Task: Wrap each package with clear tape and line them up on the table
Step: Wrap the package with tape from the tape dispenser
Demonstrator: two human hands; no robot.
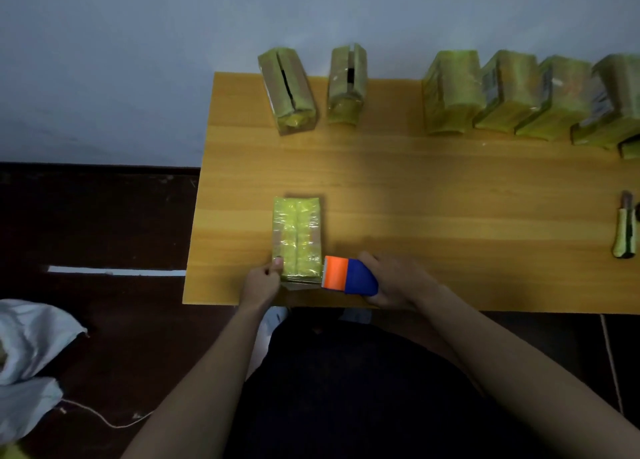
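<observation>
Rightmost wrapped package (623,102) cut by right edge; white cloth (27,354) by left.

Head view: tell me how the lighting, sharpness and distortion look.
Head view: dim light, brightest on the yellow package by the near table edge; soft throughout, with the far row of packages blurred; wide-angle bending leans that row outward; the orange and blue tape dispenser in the right hand stays vivid, and the left hand is shadowed.

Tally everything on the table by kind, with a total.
Packages: 8, one under the left hand, seven by the wall
Tape dispenser: 1, in the right hand
Knife: 1
Total: 10
</observation>
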